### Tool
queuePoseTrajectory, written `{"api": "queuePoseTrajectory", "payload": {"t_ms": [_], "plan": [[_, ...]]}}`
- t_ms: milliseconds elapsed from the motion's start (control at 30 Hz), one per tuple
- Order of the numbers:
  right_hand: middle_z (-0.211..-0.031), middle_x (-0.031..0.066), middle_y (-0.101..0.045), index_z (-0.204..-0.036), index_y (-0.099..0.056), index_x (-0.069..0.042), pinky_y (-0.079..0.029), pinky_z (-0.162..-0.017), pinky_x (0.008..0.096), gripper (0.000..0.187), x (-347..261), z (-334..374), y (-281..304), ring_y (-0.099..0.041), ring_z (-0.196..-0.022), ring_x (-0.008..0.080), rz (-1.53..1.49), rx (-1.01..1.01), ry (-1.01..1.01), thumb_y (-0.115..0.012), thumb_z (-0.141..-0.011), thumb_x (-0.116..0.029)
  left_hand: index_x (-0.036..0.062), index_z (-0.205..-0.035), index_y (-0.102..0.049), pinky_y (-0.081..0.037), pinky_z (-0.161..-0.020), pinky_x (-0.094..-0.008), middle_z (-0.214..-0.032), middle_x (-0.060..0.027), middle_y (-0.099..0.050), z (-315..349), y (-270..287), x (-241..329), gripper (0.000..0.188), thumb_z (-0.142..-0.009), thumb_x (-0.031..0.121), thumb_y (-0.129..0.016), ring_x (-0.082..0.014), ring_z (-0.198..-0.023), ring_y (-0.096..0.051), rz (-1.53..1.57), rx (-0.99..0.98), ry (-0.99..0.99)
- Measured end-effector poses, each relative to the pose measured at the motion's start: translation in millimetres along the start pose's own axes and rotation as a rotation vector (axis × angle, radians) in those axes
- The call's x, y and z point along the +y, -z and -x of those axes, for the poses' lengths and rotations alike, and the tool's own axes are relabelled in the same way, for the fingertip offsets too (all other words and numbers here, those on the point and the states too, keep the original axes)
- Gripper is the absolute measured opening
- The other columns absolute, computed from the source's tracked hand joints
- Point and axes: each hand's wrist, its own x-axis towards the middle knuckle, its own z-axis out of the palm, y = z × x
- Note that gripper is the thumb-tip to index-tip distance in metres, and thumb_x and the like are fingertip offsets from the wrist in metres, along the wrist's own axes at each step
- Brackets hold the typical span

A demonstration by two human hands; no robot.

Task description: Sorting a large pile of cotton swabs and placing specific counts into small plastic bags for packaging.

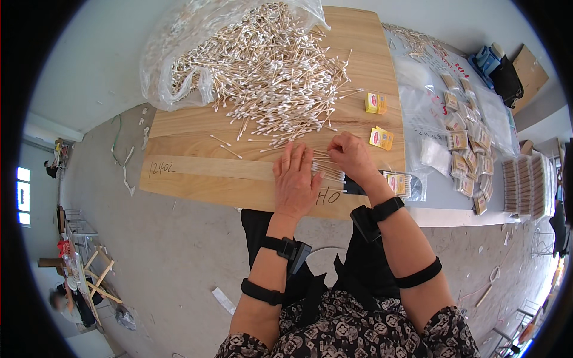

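Note:
On the wooden table (209, 179), my left hand (293, 185) lies with its fingers stretched out, next to a small group of cotton swabs (327, 169). Just right of that group, my right hand (353, 157) is curled, thumb and fingertips pressed together. Whatever its fingers may hold is hidden. Beyond both hands spreads a big heap of loose wooden-stick cotton swabs (280, 83), partly inside a clear plastic bag (158, 74). By my right wrist rests a clear packet of swabs (397, 184) with a yellow label.
Small yellow cards lie in two stacks, a far one (375, 103) and a nearer one (381, 138). On the adjoining grey table, several swab packets (458, 141) lie on plastic sheets. Stacked packets (526, 186) stand at its right end.

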Motion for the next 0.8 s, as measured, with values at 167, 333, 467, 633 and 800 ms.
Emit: {"api": "queuePoseTrajectory", "payload": {"t_ms": [167,333,467,633,800], "plan": [[-0.084,0.0164,-0.065,-0.080,-0.067,-0.002,-0.051,-0.076,0.0418,0.007,1,1,0,-0.064,-0.084,0.0346,0.019,0.014,0.015,-0.062,-0.078,-0.007,0.0005,-0.135,-0.050,-0.022,-0.112,-0.0485,-0.140,-0.0135,-0.047,0,1,1,0.055,-0.090,0.031,-0.060,-0.0326,-0.140,-0.030,0.023,0.007,-0.008],[-0.083,0.0146,-0.064,-0.082,-0.068,-0.002,-0.051,-0.074,0.0402,0.008,2,1,-2,-0.064,-0.081,0.0320,0.000,0.042,0.029,-0.064,-0.078,-0.007,-0.0006,-0.136,-0.048,-0.022,-0.112,-0.0481,-0.140,-0.0145,-0.046,0,0,2,0.055,-0.090,0.028,-0.059,-0.0325,-0.139,-0.031,-0.007,0.019,-0.013],[-0.087,0.0150,-0.064,-0.086,-0.068,0.000,-0.051,-0.073,0.0387,0.009,2,7,-2,-0.064,-0.080,0.0311,-0.149,0.055,-0.032,-0.063,-0.079,-0.005,-0.0028,-0.137,-0.046,-0.027,-0.111,-0.0485,-0.138,-0.0182,-0.047,3,-7,-7,0.053,-0.090,0.019,-0.058,-0.0359,-0.135,-0.036,0.141,0.125,-0.014],[-0.095,0.0153,-0.063,-0.097,-0.066,0.001,-0.050,-0.078,0.0378,0.016,8,22,-8,-0.062,-0.086,0.0320,-0.425,0.308,-0.025,-0.060,-0.082,0.002,-0.0033,-0.138,-0.044,-0.035,-0.108,-0.0462,-0.135,-0.0224,-0.048,0,-10,-12,0.051,-0.089,0.002,-0.056,-0.0397,-0.128,-0.043,0.491,0.225,0.041],[-0.093,0.0143,-0.062,-0.096,-0.067,-0.001,-0.050,-0.080,0.0401,0.016,1,22,-22,-0.059,-0.088,0.0341,-0.092,0.340,0.156,-0.061,-0.081,0.002,-0.0013,-0.136,-0.046,-0.038,-0.105,-0.0456,-0.133,-0.0221,-0.051,-9,-18,-14,0.048,-0.089,-0.002,-0.055,-0.0395,-0.124,-0.046,0.358,0.193,-0.020]]}}
